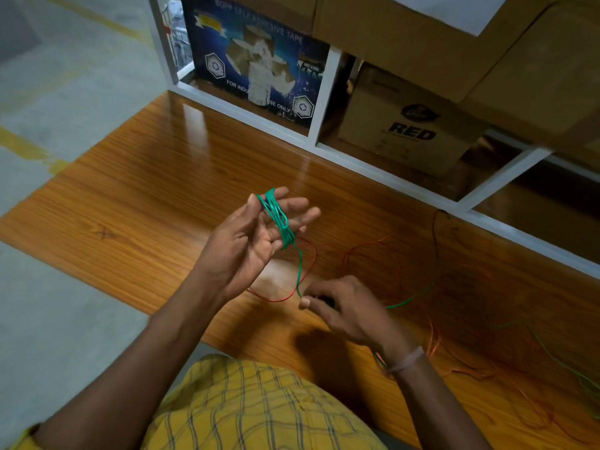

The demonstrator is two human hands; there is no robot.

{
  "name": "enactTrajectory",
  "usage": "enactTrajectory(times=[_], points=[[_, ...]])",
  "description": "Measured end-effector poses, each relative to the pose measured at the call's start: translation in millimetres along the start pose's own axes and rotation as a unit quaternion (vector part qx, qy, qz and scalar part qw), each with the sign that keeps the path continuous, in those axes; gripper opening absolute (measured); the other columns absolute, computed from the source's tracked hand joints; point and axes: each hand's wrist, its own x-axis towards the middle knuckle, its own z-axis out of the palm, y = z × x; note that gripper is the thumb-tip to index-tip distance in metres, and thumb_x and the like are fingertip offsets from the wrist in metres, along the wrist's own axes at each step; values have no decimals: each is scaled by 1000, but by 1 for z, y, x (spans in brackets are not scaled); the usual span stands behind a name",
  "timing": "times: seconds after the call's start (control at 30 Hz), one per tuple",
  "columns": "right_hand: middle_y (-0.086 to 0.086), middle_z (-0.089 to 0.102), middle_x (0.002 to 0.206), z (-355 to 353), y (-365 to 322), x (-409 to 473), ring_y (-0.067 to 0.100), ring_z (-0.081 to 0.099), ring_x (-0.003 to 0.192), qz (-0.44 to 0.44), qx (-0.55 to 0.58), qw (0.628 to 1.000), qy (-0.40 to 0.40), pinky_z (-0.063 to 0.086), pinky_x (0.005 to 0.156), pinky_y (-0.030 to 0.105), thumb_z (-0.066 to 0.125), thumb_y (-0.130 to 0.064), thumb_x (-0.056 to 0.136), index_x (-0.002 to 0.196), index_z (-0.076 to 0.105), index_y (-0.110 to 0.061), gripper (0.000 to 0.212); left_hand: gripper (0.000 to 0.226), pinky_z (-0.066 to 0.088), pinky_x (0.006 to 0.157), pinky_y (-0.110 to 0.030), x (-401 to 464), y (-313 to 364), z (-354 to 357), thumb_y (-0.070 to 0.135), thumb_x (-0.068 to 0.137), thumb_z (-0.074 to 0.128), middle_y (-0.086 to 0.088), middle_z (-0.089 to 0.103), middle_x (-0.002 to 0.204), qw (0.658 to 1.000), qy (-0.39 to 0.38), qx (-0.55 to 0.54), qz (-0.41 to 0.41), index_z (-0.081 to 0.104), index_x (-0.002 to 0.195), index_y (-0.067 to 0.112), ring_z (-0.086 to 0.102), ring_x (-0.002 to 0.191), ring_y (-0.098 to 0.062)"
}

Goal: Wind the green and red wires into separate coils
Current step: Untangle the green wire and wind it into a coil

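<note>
Head view: my left hand (250,241) is raised, palm up, fingers fairly straight, with the green wire (280,222) looped in several turns around them. From the coil one strand drops toward 5 o'clock into my right hand (341,306), which pinches it between thumb and fingertips just above the worktop (146,190). Hands are apart, left at 11 o'clock from the right. The green wire's loose tail runs off to 3 o'clock past my right hand. The red wire (311,264) lies slack on the worktop under both hands and spreads toward 4 o'clock. Cardboard box (406,131) on the shelf at 1 o'clock.
</note>
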Motion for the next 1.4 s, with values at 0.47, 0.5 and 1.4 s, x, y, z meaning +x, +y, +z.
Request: enactTrajectory(times=[0.47, 0.5, 1.4], points=[[-1, 64, 58, -80, -31, -22, 13, 54, 45, 99, 110, 972, -183, 46, 44, 29, 61, -15, 104, 117, 63, -25, 17, 13, 42, 75, -35, -6, -35, -22, 31, 114, 37, -1, 60, 100, 596, -172, 783, 33, 34, 124, 24, 58, 83, -25], [1, 65, 59, -88, -29, -22, 14, 55, 47, 103, 108, 974, -173, 45, 45, 27, 61, -16, 104, 107, 64, -20, 5, 6, 42, 73, -37, -6, -35, -20, 29, 114, 38, -3, 60, 96, 590, -182, 786, 20, 35, 117, 25, 56, 79, -25], [9, 80, 84, -55, 48, 3, 14, 71, 65, 166, 387, 894, 152, 55, 53, 22, 50, -23, 111, 103, 75, -5, 32, 27, 45, 60, -26, -33, 16, -22, 27, 110, 43, 12, 37, 58, 943, -204, 162, -207, 63, 99, 12, 32, 52, -7]])
